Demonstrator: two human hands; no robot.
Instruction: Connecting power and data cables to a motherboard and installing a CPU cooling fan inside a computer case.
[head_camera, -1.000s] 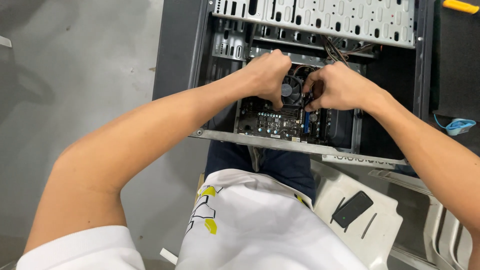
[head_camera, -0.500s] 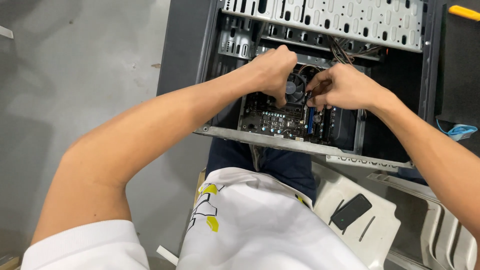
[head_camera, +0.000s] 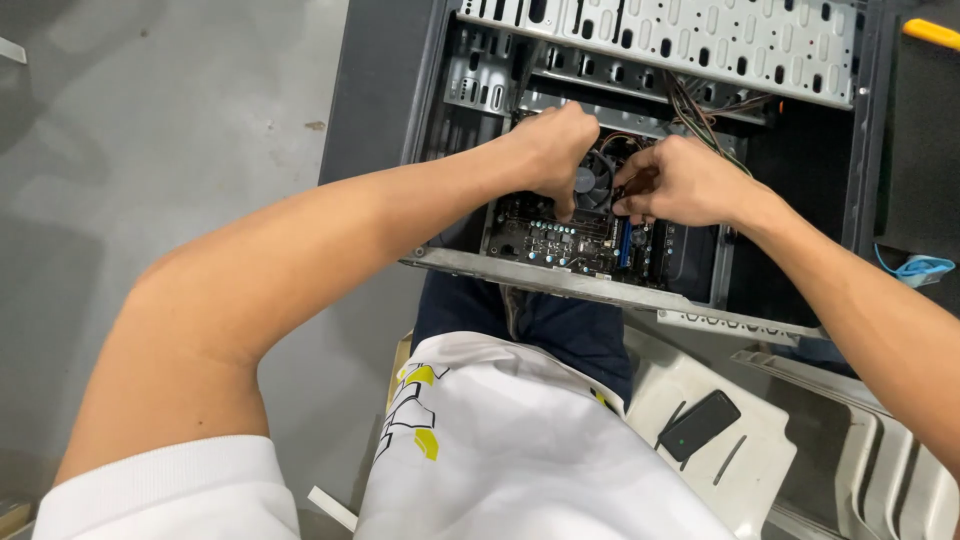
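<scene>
A round black cooler fan sits flat on the dark motherboard inside the open computer case, roughly at the scene's centre toward the far side. Fingers cover most of the fan, so only part of its bladed face shows; it is possibly seated in its mount.

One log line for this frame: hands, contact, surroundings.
left hand: on cooler fan | right hand: fingers at fan's right edge | site: motherboard in open PC case | nearby: black phone on white stool
</scene>
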